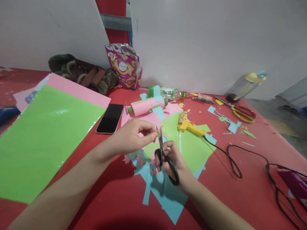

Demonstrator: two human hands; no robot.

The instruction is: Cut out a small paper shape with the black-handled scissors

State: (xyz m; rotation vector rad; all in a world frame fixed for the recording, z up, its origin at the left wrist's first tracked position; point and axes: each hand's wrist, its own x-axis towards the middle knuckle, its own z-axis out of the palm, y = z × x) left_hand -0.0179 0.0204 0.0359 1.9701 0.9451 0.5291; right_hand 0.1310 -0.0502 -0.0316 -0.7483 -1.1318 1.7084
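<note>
The right hand (176,159) grips the scissors (162,149) by their loops, blades parted above paper scraps (140,160). The left hand (136,134) brings thumb and fingers together beside the tips; whether they pinch anything, I cannot tell. The scissors look stiff, light, best held by the loops.

Both bare forearms reach in from the near side of the table (107,191) and converge. The left forearm (72,182) slants up rightward to the left hand (134,135), back uppermost, fingers (146,125) bent toward the thumb; whether their tips meet is hard to tell. The right forearm (216,204) slants up leftward, the right hand (177,163) turned palm inward, its fingers curled.
</note>
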